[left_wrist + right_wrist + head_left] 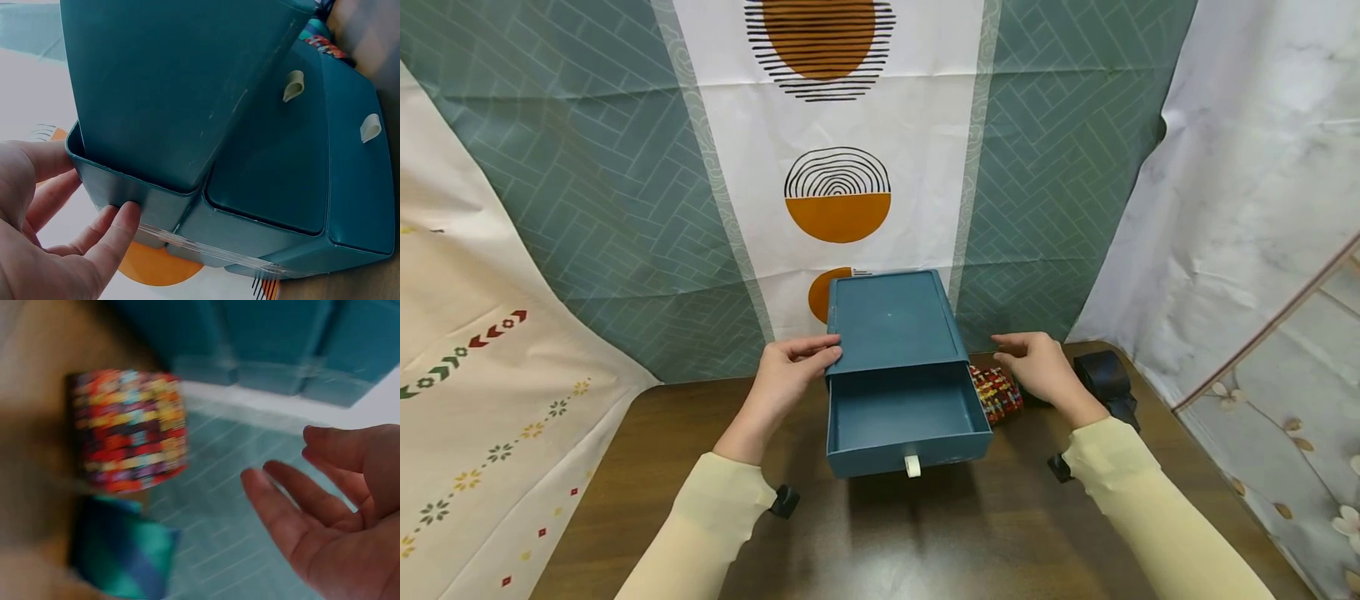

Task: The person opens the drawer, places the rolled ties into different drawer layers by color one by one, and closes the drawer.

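A dark teal drawer unit [891, 321] stands upright near the wall. Its top drawer [898, 417] is pulled out, bare inside, with a cream loop tab [912, 466] at its front. My left hand [786, 375] touches the unit's left side near the top front edge, its fingertips [128, 215] resting against the wall. Lower drawers [269, 144] are pushed in, each with a similar tab. To the right of the unit, my right hand [1037, 367] is apart from it, fingers loosely bent, holding nothing.
A multicoloured woven box [996, 393] stands right of the unit, beside a shiny green-and-blue thing [125, 547], blurred. Further right is a dark rounded object [1102, 375]. A patterned cloth [827, 125] hangs behind the brown table [910, 550].
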Action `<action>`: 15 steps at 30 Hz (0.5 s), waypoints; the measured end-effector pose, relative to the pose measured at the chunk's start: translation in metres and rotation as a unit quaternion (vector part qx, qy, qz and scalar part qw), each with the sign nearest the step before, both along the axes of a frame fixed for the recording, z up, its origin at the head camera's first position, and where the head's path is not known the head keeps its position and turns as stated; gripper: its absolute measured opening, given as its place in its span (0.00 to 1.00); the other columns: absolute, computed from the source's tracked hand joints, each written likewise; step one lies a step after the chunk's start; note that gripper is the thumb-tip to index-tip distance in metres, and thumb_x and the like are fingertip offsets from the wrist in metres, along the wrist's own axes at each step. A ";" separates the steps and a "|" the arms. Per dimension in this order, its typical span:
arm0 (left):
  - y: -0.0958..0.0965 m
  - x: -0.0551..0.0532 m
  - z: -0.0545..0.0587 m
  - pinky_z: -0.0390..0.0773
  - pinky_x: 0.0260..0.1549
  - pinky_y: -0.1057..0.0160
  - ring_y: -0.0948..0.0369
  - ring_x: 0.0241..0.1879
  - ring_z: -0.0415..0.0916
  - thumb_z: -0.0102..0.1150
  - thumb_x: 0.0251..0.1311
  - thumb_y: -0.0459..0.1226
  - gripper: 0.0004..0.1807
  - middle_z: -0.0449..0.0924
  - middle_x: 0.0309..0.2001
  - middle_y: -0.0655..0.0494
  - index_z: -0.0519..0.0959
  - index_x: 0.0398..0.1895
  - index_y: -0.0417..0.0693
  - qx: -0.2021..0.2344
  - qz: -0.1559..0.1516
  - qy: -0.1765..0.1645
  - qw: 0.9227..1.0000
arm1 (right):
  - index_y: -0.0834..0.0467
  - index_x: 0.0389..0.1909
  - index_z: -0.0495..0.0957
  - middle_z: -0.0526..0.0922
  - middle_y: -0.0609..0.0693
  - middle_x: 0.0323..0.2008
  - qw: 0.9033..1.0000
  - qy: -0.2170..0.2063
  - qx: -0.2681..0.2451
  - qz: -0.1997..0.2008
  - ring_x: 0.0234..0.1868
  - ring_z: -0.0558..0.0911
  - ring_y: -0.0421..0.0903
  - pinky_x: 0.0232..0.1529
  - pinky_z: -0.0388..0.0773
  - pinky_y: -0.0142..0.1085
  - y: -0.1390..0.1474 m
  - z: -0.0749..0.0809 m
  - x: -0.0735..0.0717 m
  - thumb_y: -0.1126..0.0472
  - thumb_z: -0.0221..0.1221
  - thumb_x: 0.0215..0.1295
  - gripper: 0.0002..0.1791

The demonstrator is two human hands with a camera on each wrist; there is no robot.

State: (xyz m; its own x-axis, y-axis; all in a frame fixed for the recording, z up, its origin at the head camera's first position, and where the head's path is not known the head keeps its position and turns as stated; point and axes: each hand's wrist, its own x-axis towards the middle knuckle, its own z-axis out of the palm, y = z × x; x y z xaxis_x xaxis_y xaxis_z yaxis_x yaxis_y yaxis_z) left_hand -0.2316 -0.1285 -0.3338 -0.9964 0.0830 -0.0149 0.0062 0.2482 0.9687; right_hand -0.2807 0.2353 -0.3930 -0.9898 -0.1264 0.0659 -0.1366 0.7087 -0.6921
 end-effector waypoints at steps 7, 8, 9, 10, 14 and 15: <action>0.000 0.000 0.000 0.78 0.51 0.61 0.59 0.48 0.76 0.60 0.60 0.41 0.19 0.79 0.52 0.50 0.79 0.54 0.46 0.001 0.003 -0.004 1.000 | 0.58 0.67 0.64 0.75 0.62 0.56 0.997 -0.049 0.058 -0.020 0.50 0.77 0.57 0.38 0.76 0.43 0.010 -0.031 -0.012 0.55 0.57 0.65 0.30; 0.000 0.000 0.000 0.79 0.51 0.62 0.59 0.48 0.76 0.60 0.60 0.41 0.19 0.79 0.52 0.50 0.79 0.54 0.46 0.001 0.004 -0.005 1.000 | 0.59 0.67 0.63 0.75 0.63 0.55 0.996 -0.058 0.060 -0.021 0.48 0.77 0.57 0.37 0.75 0.42 0.010 -0.035 -0.014 0.56 0.57 0.65 0.31; 0.000 0.000 0.000 0.79 0.50 0.62 0.59 0.48 0.76 0.60 0.60 0.41 0.19 0.79 0.52 0.50 0.79 0.54 0.46 0.001 0.005 -0.006 1.000 | 0.60 0.68 0.62 0.74 0.63 0.55 0.996 -0.063 0.064 -0.021 0.48 0.76 0.58 0.37 0.74 0.41 0.010 -0.038 -0.016 0.57 0.57 0.64 0.31; 0.000 0.000 0.000 0.79 0.50 0.62 0.60 0.47 0.76 0.60 0.60 0.41 0.19 0.79 0.52 0.50 0.79 0.54 0.47 0.000 0.006 -0.007 1.000 | 0.61 0.68 0.61 0.74 0.64 0.55 0.995 -0.069 0.066 -0.021 0.48 0.76 0.58 0.36 0.73 0.41 0.009 -0.040 -0.017 0.58 0.57 0.64 0.32; 0.000 0.000 0.001 0.79 0.51 0.61 0.59 0.48 0.76 0.60 0.60 0.41 0.19 0.79 0.52 0.50 0.79 0.54 0.47 0.001 0.007 -0.011 1.000 | 0.64 0.68 0.58 0.72 0.66 0.56 0.993 -0.092 0.072 -0.015 0.47 0.76 0.60 0.37 0.74 0.43 0.007 -0.047 -0.022 0.59 0.58 0.63 0.34; 0.000 0.001 0.001 0.78 0.51 0.60 0.59 0.48 0.76 0.60 0.60 0.41 0.19 0.79 0.52 0.50 0.79 0.54 0.47 0.001 0.007 -0.011 1.000 | 0.64 0.68 0.58 0.71 0.66 0.58 0.993 -0.097 0.072 -0.013 0.50 0.76 0.60 0.38 0.75 0.44 0.007 -0.049 -0.023 0.59 0.58 0.62 0.35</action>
